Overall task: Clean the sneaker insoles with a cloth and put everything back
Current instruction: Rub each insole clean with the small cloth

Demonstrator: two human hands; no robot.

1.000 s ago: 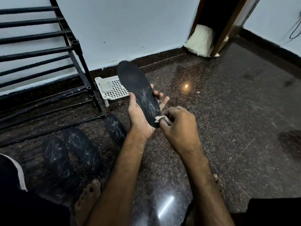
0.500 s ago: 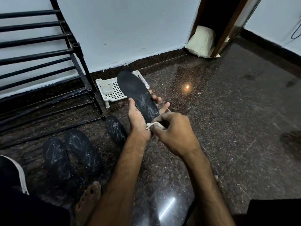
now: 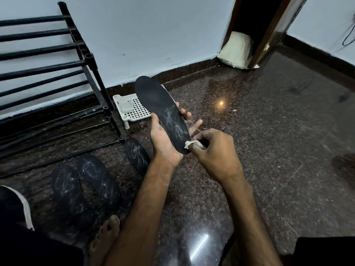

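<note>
**Chalk-streaked insole gets a wipe beside the shoe rack**

A person seated on a dark speckled floor (image 3: 269, 135) holds a black insole (image 3: 159, 106) up in the left hand (image 3: 165, 144), just right of the front post of a black shoe rack (image 3: 57, 87). The left hand grips the insole from beneath near its heel. The thumb lies along one edge and the fingertips show past the other, while the toe end points up and away from the person.

The right hand (image 3: 215, 154) pinches a small white cloth (image 3: 193, 144), fingers curled round it. It presses the cloth against the heel end, where whitish marks streak the surface (the toe half looks plain dark).

A spare insole (image 3: 137, 156) lies flat on the floor just by the rack's front right foot, partly hidden behind the left forearm. A pair of insoles (image 3: 99, 181) lies side by side in front of the rack's lower rails. All three are marked white.

A white grid tray (image 3: 140, 112) on short legs stands against the rack's right side, behind the held insole, with a small pale container (image 3: 125, 106) on it. Well right of the rack, a cream sack (image 3: 237, 50) leans in a dark doorway. A bare foot (image 3: 104, 239) rests in front of the rack, near the pair.
</note>
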